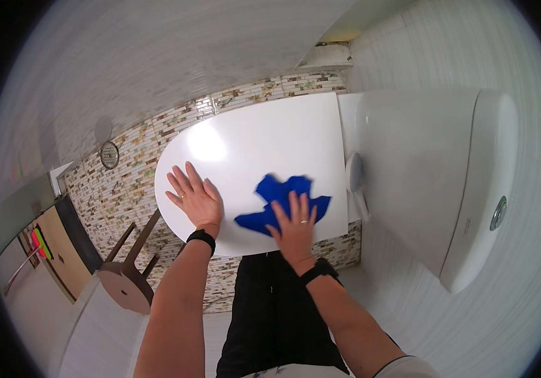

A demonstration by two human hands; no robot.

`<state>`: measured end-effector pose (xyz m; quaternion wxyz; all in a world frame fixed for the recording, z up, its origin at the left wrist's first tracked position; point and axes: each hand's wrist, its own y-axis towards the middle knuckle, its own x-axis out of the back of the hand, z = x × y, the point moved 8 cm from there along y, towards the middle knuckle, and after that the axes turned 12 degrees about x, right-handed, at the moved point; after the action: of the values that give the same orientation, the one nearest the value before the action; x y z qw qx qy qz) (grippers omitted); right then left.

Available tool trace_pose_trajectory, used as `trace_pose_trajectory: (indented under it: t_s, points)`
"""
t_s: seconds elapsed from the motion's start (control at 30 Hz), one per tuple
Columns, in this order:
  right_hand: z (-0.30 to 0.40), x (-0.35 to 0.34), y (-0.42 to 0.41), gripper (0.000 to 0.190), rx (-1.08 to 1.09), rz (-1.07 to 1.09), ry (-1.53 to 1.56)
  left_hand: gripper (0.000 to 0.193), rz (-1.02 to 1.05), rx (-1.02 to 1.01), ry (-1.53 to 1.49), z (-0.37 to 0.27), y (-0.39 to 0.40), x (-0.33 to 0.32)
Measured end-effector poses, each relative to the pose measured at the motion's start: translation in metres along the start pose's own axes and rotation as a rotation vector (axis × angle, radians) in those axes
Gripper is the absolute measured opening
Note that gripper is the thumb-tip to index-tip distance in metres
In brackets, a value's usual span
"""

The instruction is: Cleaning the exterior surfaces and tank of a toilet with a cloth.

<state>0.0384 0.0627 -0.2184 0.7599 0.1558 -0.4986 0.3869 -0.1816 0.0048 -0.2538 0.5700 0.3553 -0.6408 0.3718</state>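
A closed white toilet lid (251, 141) lies before me. My left hand (196, 198) rests palm down near the lid's rounded front end, fingers spread and holding nothing. Towards the hinge end, my right hand (295, 231) presses on a crumpled blue cloth (270, 189), which spreads out past the fingertips on the lid. The fingers of this hand are a little apart on top of the cloth. Both wrists wear black bands.
The toilet's white cistern (417, 179) with a round flush button (498, 213) stands to the right. A shower head (354, 175) lies between lid and cistern. At lower left are a brown stool (126, 286) and, on the mosaic floor, a round drain (109, 155).
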Motion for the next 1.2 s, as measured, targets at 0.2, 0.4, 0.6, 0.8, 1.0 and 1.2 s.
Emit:
trace_pose_trajectory:
  t_s: [0.2,0.4,0.6,0.8,1.0,1.2]
  points:
    - [-0.044,0.028,0.005,0.064,-0.249,-0.137,-0.09,0.058,0.033,0.002,0.013,-0.002,0.0,-0.001]
    - [-0.044,0.022,0.002,0.066,-0.576,-0.334,-0.138,0.058,0.03,-0.013,0.001,-0.006,-0.001,-0.001]
    - [0.006,-0.006,-0.004,0.062,-0.589,-0.31,-0.077,0.057,0.022,-0.029,-0.023,-0.008,0.0,-0.003]
    - [0.07,-0.045,-0.019,0.064,-0.411,-0.166,0.033,0.056,-0.009,-0.041,-0.013,-0.009,0.001,-0.004]
    - [0.016,-0.018,-0.04,0.064,-0.484,-0.251,-0.025,0.057,-0.016,-0.033,-0.02,-0.004,0.003,-0.002]
    - [-0.073,0.036,-0.054,0.065,-0.65,-0.406,-0.194,0.055,-0.041,-0.034,-0.011,-0.007,0.002,-0.003]
